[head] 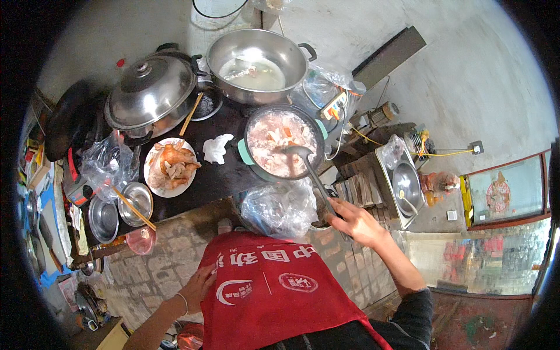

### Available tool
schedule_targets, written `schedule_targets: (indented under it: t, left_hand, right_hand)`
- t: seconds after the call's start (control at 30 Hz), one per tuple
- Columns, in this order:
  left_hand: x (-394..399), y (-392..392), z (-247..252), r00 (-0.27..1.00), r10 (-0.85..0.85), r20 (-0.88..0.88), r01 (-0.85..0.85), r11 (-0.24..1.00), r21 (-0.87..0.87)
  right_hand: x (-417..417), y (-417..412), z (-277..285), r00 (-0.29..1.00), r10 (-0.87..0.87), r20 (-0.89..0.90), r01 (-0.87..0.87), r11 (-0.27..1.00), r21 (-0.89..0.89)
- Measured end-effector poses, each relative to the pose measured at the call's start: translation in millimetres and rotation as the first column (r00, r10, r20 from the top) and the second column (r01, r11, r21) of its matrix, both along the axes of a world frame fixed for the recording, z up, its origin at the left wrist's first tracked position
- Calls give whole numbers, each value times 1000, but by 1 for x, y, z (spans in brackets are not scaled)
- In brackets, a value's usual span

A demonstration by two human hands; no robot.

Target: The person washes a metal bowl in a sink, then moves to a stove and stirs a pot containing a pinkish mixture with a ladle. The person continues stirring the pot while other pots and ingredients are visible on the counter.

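My right hand (358, 222) is closed around the handle of a dark ladle (318, 178), whose head rests at the food in a round pot (284, 142) with green handles. Pale meat pieces in cloudy liquid fill this pot. Against the red apron (267, 284) at my waist lies my left hand (201, 280), with no object visible in it. Left of the pot are a crumpled white tissue (217, 148) and a white plate (187, 186) of browned meat pieces.
A large steel pot (297, 65) holding liquid stands behind. A lidded steel pan (148, 94), steel bowls (103, 218) and chopsticks (135, 209) are at the left. A plastic bag (280, 210) hangs at the near table edge; a power strip (334, 105) lies right.
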State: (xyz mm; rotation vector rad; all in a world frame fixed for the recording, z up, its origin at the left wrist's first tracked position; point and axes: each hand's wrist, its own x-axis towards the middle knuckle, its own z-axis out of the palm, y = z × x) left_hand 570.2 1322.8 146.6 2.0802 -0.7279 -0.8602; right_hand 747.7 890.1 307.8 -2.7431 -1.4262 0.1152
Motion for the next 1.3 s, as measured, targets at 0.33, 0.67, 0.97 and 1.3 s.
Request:
schedule_targets:
  t: [0.33, 0.67, 0.97, 1.3]
  left_hand:
    - [6, 0, 0, 975, -76, 208, 89, 995, -53]
    - [-4, 0, 6, 975, -82, 207, 91, 995, -35]
    - [-7, -2, -1, 992, -34, 120, 38, 999, -28]
    - [-1, -4, 1, 973, -45, 227, 63, 996, -71]
  right_hand:
    - [40, 14, -51, 986, -148, -76, 160, 970, 183]
    - [56, 25, -45, 967, -251, -46, 246, 866, 435]
    - [35, 22, -50, 991, -130, 0, 126, 960, 252]
    - [-6, 7, 17, 986, -106, -126, 125, 980, 154]
